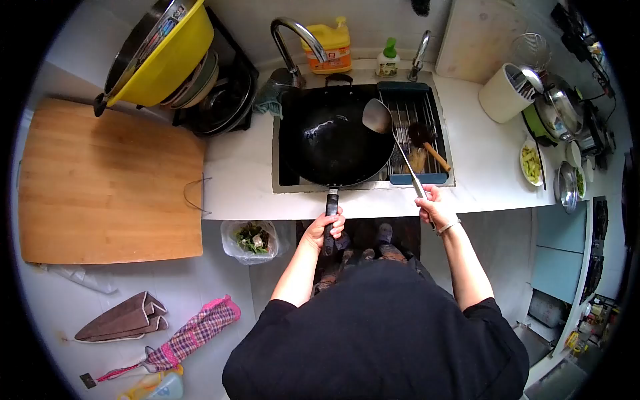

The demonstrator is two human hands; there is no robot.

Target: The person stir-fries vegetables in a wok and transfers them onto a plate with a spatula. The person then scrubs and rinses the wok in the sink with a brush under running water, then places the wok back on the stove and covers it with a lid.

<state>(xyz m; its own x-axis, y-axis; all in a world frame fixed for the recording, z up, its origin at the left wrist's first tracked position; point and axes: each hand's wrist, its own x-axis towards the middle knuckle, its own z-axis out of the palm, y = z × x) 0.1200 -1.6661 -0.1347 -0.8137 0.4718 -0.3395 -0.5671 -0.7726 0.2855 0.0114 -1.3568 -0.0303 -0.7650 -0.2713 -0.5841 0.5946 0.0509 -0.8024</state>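
Left hand (325, 227): closed round black handle of one wok (333, 143), pan ahead over the sink (288, 179). Right hand (435, 208): fingers curled on one ladle (400, 145), bowl forward-left by wok rim. White counter (493, 185) beyond both hands. Kitchen; two taps (291, 47), two pump bottles (329, 50) farther ahead.

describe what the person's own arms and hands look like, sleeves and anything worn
Short black fabric sleeves cover both upper arms. A thin, pale, shiny bracelet circles the wrist of the right hand. The left hand is ungloved too, with no bracelet visible.
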